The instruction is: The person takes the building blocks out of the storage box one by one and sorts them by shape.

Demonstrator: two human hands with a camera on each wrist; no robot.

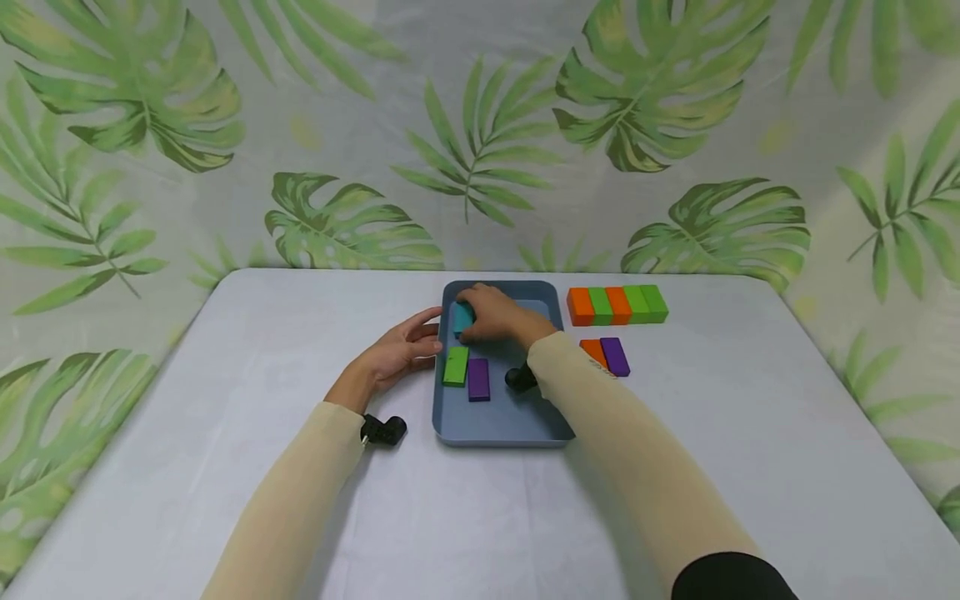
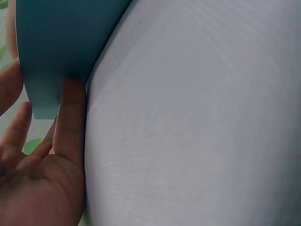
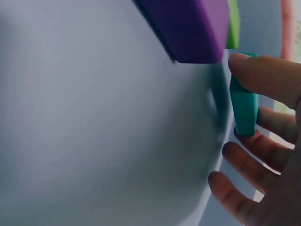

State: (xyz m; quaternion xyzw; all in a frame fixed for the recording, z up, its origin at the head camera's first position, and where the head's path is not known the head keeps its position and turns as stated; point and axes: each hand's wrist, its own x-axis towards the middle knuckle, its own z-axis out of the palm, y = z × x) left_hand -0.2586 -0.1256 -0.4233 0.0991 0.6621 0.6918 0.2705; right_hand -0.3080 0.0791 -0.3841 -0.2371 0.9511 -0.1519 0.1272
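Observation:
Inside the blue-grey tray (image 1: 502,427), near its far left corner, my right hand (image 1: 497,315) pinches a teal rectangular block (image 3: 245,107) between thumb and fingers. Just nearer in the tray lie a green block (image 1: 455,367) and a purple block (image 1: 478,380), side by side with a small gap. My left hand (image 1: 401,354) is at the tray's left side, its fingers fairly straight and touching the outer wall. In the left wrist view, the fingertips (image 2: 73,94) rest against that wall (image 2: 51,52).
Right of the tray stands a row of touching orange and green blocks (image 1: 617,306). Nearer, an orange block (image 1: 592,348), partly behind my right sleeve, lies against another purple block (image 1: 615,357). A white cloth (image 1: 225,400) covers the table; a leaf-patterned curtain (image 1: 510,50) hangs behind.

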